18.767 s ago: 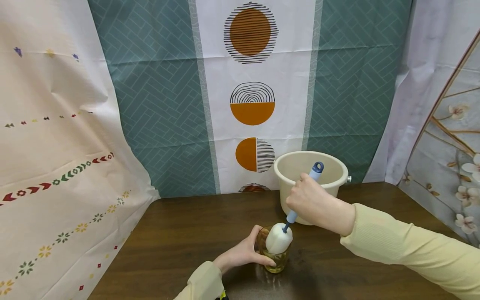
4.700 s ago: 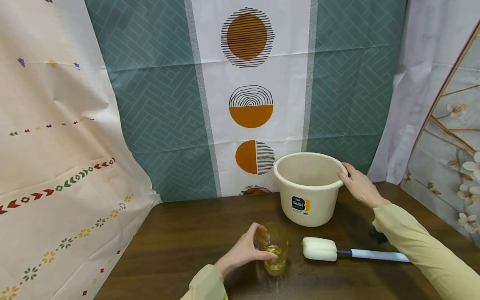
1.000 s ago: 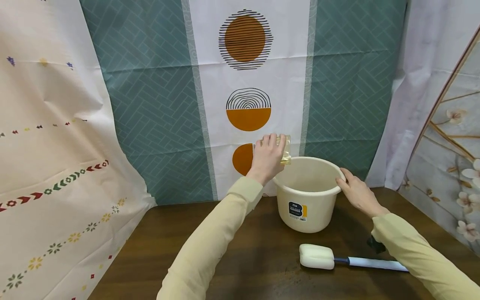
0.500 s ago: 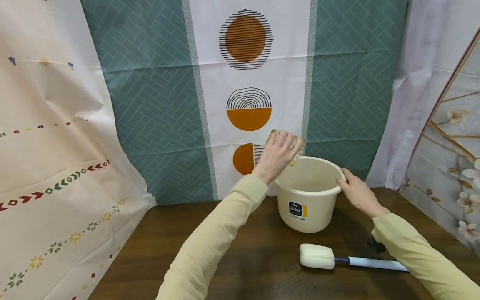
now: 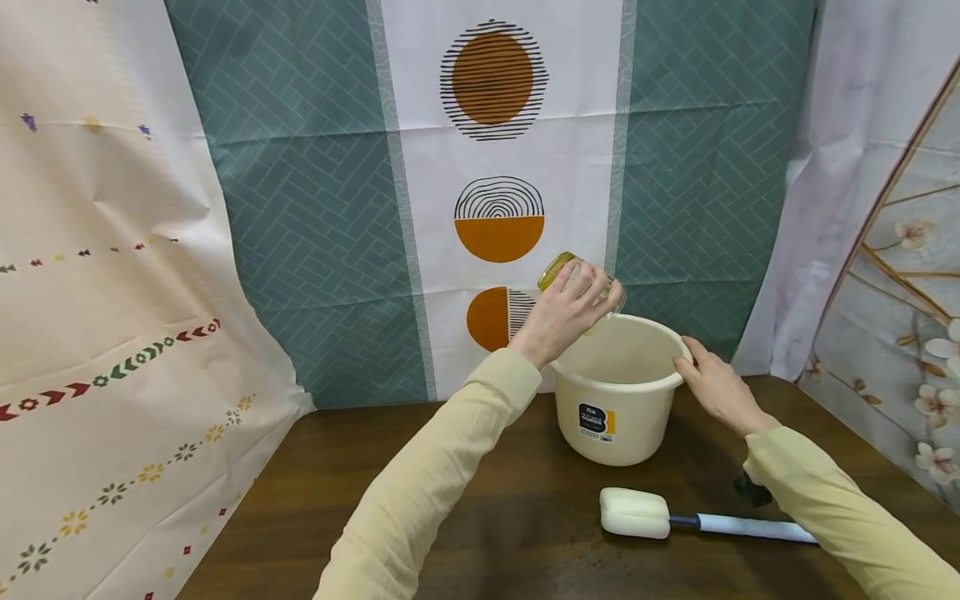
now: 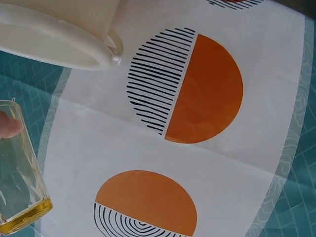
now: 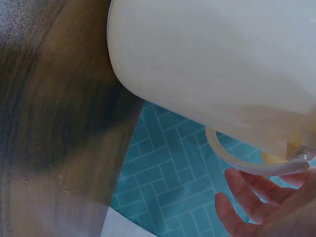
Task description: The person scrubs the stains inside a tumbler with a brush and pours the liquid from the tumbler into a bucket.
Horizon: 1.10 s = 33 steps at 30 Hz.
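Observation:
My left hand [image 5: 566,315] grips an amber drinking glass [image 5: 557,271] above the left side of a cream plastic bucket [image 5: 611,417]. The glass is tipped, base up to the left and mouth down toward the bucket. Its clear wall and yellow base also show in the left wrist view, with one fingertip on it. My right hand [image 5: 720,387] holds the bucket's right rim, thumb toward the inside. Its fingers lie near the bucket's curved handle [image 7: 232,160] in the right wrist view. The bucket's bottom inside is hidden.
A sponge brush [image 5: 635,512] with a white head and pale blue handle lies on the brown table [image 5: 360,500], in front of the bucket. Small drops dot the tabletop. Patterned cloths [image 5: 315,208] hang close behind and at both sides.
Earlier the brush was worked in the glass, then laid on the table. The left hand has lifted the glass to the bucket and tipped it further over the last second. The right hand stays on the rim.

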### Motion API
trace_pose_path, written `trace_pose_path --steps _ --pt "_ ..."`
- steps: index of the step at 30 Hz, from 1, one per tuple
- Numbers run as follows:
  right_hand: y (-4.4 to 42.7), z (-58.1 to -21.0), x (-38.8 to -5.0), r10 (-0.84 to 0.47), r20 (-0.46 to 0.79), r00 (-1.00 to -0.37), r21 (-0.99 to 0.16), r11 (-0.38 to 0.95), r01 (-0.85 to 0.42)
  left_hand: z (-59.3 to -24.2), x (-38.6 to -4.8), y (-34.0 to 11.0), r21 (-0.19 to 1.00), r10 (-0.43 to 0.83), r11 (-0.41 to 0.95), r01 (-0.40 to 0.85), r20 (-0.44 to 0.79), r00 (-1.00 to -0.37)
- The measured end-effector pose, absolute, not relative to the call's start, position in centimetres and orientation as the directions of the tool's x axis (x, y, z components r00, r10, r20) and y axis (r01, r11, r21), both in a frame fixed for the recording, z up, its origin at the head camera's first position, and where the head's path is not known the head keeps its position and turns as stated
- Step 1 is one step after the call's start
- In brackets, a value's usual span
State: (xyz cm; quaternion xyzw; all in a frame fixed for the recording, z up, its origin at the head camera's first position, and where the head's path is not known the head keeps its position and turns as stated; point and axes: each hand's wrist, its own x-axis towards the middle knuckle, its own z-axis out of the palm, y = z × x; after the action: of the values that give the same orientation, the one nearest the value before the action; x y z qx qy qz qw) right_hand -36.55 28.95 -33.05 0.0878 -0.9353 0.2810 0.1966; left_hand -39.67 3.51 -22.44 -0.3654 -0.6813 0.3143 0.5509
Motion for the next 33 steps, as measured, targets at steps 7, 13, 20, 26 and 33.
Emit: trace_pose_path --steps 7,13,20,26,33 --pt "28.9 -32.8 -36.4 -0.073 0.405 -0.912 -0.485 0.828 -0.281 -22.5 -39.8 3.4 -0.765 0.780 0.626 0.150 0.608 -0.151" --pt "29.1 -32.9 -36.5 -0.063 0.421 -0.905 -0.488 0.825 -0.284 -23.2 -40.0 3.2 -0.609 0.655 0.755 0.243 0.684 -0.321" --pt "29.0 -32.9 -36.5 -0.080 0.405 -0.911 -0.489 0.823 -0.289 -23.4 -39.9 2.2 -0.324 0.440 0.898 0.297 0.662 -0.607" --pt "28.8 -32.6 -36.4 -0.083 0.399 -0.913 -0.486 0.826 -0.287 -23.4 -39.8 1.0 -0.126 0.316 0.942 0.312 0.651 -0.690" --pt "29.0 -32.5 -36.3 -0.091 0.395 -0.914 -0.490 0.821 -0.294 -23.8 -38.2 -0.4 0.174 0.185 0.916 0.361 0.617 -0.765"
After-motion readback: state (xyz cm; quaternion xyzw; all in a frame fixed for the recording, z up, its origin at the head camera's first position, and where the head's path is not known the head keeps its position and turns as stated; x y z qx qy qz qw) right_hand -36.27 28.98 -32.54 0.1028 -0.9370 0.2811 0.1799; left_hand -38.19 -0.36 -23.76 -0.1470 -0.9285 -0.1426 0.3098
